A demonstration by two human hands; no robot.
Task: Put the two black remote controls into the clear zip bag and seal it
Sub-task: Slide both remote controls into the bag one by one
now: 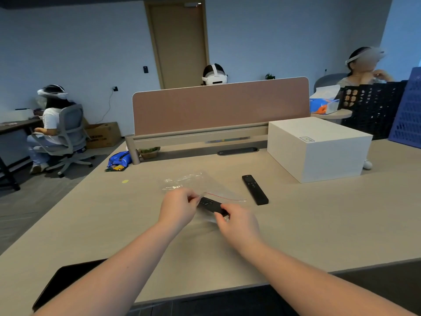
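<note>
A clear zip bag (196,182) with a red seal line lies on the beige desk (319,220). My left hand (178,207) pinches the bag's near edge at its mouth. My right hand (237,222) grips the near end of one black remote control (210,205), whose far end lies at or just inside the bag's mouth. A second black remote control (254,189) rests flat on the desk to the right of the bag, untouched.
A white box (319,149) stands at the back right, with dark and blue crates (407,110) behind it. A brown divider screen (218,106) runs along the desk's far side. A blue packet (119,159) lies far left. Other people sit beyond. A dark flat object (61,281) lies near left.
</note>
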